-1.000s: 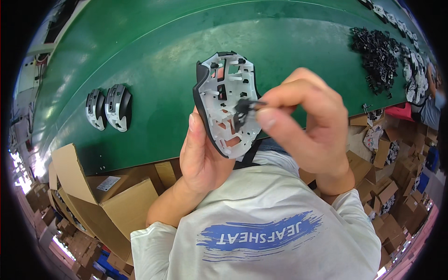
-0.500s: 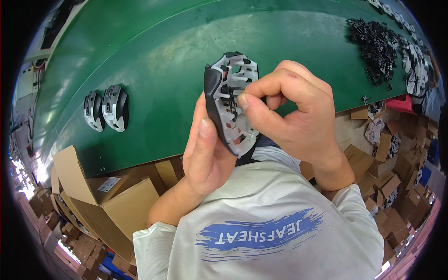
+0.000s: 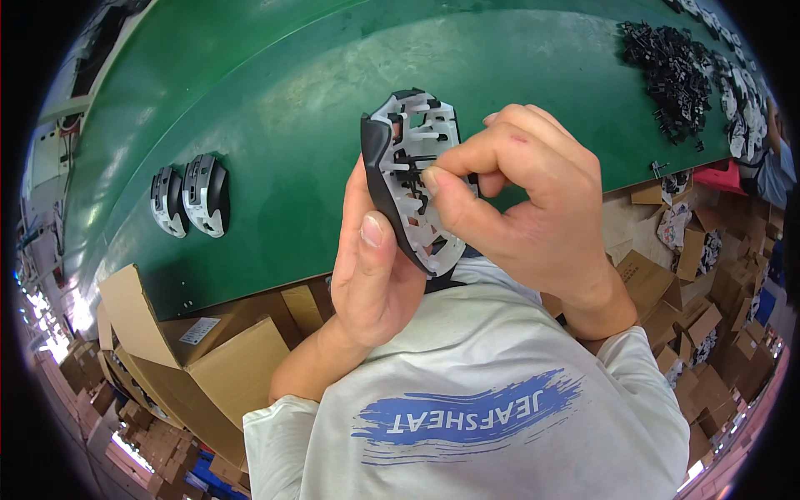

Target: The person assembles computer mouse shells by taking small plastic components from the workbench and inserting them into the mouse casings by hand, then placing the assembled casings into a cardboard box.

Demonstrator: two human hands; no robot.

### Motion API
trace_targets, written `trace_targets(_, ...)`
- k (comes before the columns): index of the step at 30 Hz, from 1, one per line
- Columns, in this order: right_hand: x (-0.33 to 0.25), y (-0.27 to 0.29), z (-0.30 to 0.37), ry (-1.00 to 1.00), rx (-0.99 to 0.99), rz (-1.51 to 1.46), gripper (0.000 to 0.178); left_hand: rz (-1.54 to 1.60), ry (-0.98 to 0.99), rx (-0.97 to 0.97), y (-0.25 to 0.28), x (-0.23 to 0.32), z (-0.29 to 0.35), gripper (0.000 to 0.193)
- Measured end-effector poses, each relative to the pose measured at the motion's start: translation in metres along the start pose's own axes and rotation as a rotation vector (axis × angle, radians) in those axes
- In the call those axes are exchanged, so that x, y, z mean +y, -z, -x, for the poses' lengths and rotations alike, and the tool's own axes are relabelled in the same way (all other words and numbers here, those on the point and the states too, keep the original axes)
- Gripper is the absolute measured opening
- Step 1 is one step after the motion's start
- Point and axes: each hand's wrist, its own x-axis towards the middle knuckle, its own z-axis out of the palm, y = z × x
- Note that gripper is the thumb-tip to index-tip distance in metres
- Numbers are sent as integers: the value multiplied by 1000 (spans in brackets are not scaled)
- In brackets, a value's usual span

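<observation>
My left hand (image 3: 371,262) holds a computer mouse top shell (image 3: 382,179) upright, its hollow inside turned toward my right hand. The shell is white within, with a black outer side and several posts and ribs. The left fingers are behind the black side, the thumb in front. My right hand (image 3: 525,196) is closed in a pinch at the shell's middle, thumb against forefinger. A small black plastic part (image 3: 408,171) with thin prongs sits there at the fingertips; its far end is hidden by them.
Two black-and-white mouse shells (image 3: 206,196) stand at left on the green table (image 3: 283,167). A heap of small black parts (image 3: 671,71) lies at far right, beside white shells (image 3: 735,108) and another person's arm (image 3: 779,133). An open cardboard box (image 3: 237,358) stands below the table's near edge.
The shell and both hands have shifted only slightly. My right fingertips stay pinched at the small black part inside the shell.
</observation>
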Motion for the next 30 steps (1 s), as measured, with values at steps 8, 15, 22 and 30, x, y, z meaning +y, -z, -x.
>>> trace_targets(8, 8, 4, -1, 4, -83, -42, 13, -50, -1, -45, 5, 1, -5, 78)
trace_targets(15, 12, 6, 1, 23, -166, 14, 12, 129, 77, 76, 0, -8, 1, 69)
trace_targets(22, 14, 18, 15, 132, -194, 145, 37, 177, 115, 38, 5, -2, -1, 68)
trace_targets(30, 18, 30, 14, 191, -327, 116, 44, 124, 103, 38, 2, -3, 6, 70)
